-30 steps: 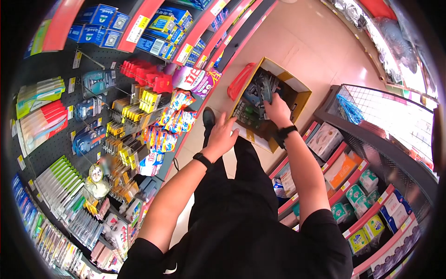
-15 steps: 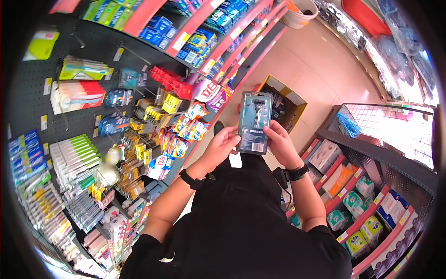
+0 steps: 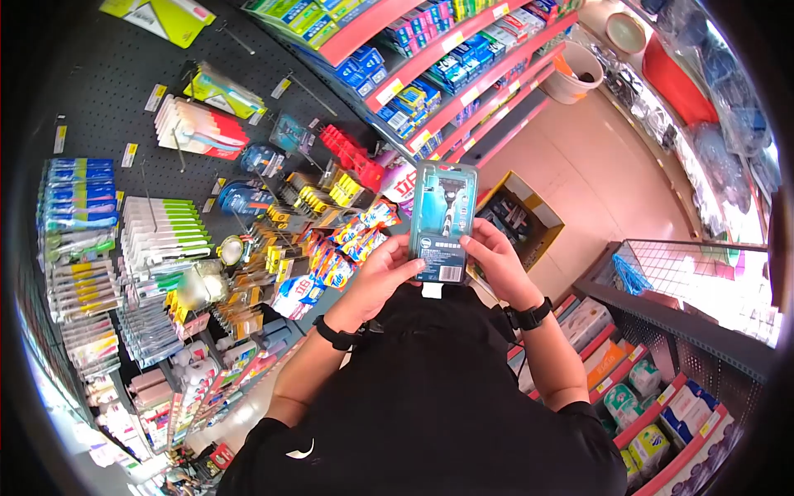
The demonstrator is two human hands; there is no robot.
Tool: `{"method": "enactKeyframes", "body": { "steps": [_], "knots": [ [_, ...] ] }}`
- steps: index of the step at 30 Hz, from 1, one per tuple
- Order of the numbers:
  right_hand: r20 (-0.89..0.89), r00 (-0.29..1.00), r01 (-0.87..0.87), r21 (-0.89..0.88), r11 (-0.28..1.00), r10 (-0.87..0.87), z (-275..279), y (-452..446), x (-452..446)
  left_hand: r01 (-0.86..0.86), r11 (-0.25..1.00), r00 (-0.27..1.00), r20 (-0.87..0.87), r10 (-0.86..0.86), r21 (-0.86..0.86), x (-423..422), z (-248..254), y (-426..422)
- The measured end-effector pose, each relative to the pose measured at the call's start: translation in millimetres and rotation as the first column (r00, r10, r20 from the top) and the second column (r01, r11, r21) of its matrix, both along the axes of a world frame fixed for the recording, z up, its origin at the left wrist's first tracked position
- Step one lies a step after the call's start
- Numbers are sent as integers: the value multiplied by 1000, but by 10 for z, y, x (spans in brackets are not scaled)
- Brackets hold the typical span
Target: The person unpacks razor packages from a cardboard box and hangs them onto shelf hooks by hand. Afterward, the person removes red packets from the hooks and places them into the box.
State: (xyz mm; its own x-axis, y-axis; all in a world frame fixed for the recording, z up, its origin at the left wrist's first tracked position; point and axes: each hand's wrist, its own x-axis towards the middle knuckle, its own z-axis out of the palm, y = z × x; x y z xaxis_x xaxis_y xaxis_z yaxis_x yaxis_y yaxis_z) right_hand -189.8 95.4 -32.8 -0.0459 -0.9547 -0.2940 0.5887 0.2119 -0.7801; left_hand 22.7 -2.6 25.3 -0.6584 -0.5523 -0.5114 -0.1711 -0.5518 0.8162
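A packaged razor [image 3: 447, 217] is held upright in front of my body, in a clear blister pack with a dark printed lower part and a barcode. My left hand [image 3: 382, 279] grips its left edge, thumb on the front. On the opposite edge, my right hand [image 3: 496, 252] is closed with its thumb on the pack. The fingers behind the pack are partly hidden. A small white tag [image 3: 432, 290] shows just below the pack's bottom edge.
Left stands a pegboard rack with toothbrushes [image 3: 165, 240] and Tide packets [image 3: 361, 234]. Boxed goods fill the red-edged shelves [image 3: 463, 70] ahead. An open carton [image 3: 529, 219] sits on the floor. On the right, a shelf holds paper rolls [image 3: 622, 403]; a white bucket [image 3: 573, 74] stands farther off.
My view has turned, so the racks have shifted right and down in the picture. The razor pack has moved slightly left, and both hands still hold it.
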Motion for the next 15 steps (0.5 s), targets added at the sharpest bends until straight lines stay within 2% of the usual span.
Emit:
{"method": "enactKeyframes", "body": {
  "steps": [11,13,15],
  "knots": [
    [-13,998,-60,-58,996,59,81,-148,134,-75,997,996,-45,74,-11,207,109,16],
    [54,998,-21,-23,1000,22,172,-164,161,-105,994,991,-79,105,-4,219,103,24],
    [50,998,-27,-24,999,28,190,-171,170,-118,993,990,-79,117,1,227,113,28]
  ]
}}
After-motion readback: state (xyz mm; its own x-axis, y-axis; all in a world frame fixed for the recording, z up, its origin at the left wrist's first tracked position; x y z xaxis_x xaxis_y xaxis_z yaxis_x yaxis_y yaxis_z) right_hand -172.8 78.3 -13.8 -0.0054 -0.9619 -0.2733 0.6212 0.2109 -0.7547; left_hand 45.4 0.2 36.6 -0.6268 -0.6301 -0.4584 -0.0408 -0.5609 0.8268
